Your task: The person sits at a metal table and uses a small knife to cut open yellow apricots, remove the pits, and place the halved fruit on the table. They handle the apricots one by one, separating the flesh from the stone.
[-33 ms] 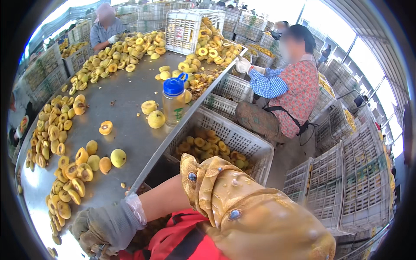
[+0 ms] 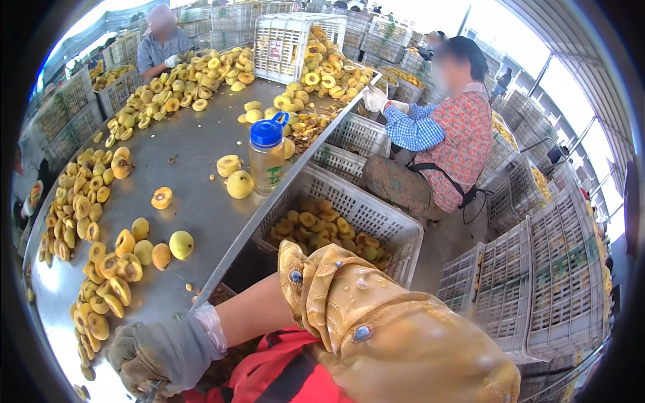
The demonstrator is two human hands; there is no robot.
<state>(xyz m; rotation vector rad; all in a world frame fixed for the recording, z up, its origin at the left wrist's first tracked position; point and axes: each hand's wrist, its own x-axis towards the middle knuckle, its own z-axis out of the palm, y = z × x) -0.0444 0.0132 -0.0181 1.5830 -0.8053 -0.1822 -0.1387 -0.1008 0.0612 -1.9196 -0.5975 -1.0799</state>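
Observation:
My right hand, in a grey knit glove with a worn, dirty palm, is closed at the table's near edge. From under its fingers pokes a sliver of dark metal, cut off by the lower rim, so its kind is hidden. A row of halved yellow peaches lies on the metal table just beyond the hand. A whole greenish-yellow peach and a lone peach half rest farther in. My left hand is out of the picture.
A blue-lidded water bottle stands by the table's raised edge. Below that edge sits a white crate of peach halves. A tipped crate spills peaches at the far end. Gloved co-workers sit at right and far left. Stacked crates rise at right.
The whole view has shifted very slightly. My right hand keeps its closed grip and its place by the table edge.

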